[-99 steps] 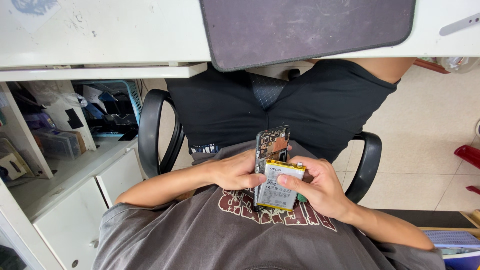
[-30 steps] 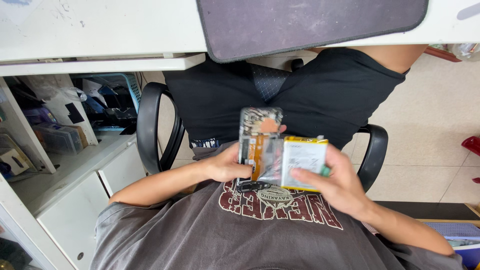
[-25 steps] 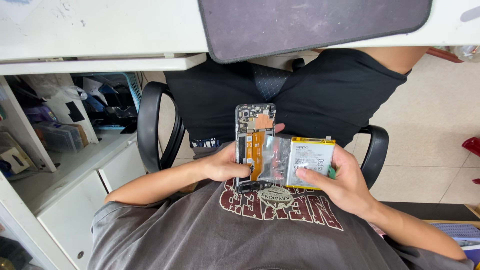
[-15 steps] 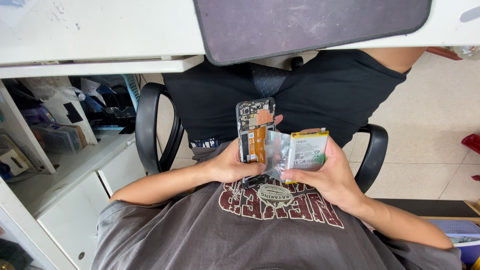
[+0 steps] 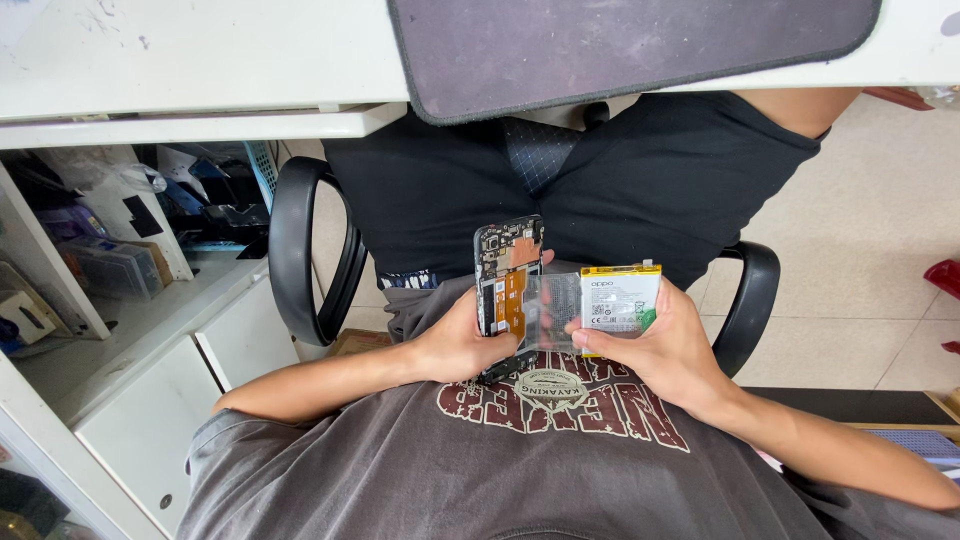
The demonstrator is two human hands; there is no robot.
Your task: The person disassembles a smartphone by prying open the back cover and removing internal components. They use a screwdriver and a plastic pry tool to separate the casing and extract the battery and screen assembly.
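The left hand (image 5: pixel 455 345) grips an opened phone (image 5: pixel 508 285), fingers hidden behind it. The right hand (image 5: pixel 665 350) pinches a battery (image 5: pixel 620 300); a clear film (image 5: pixel 551 310), perhaps attached, lies between them.

At the centre of the frame we see the left hand (image 5: pixel 455 345) gripping an opened phone (image 5: pixel 508 290) upright, its circuit boards facing us. Just right of it, the right hand (image 5: pixel 665 350) holds a white battery (image 5: pixel 620 300) by its lower edge, with a clear film (image 5: pixel 552 310) spanning between battery and phone. A dark mat (image 5: pixel 620 45) lies along the top.
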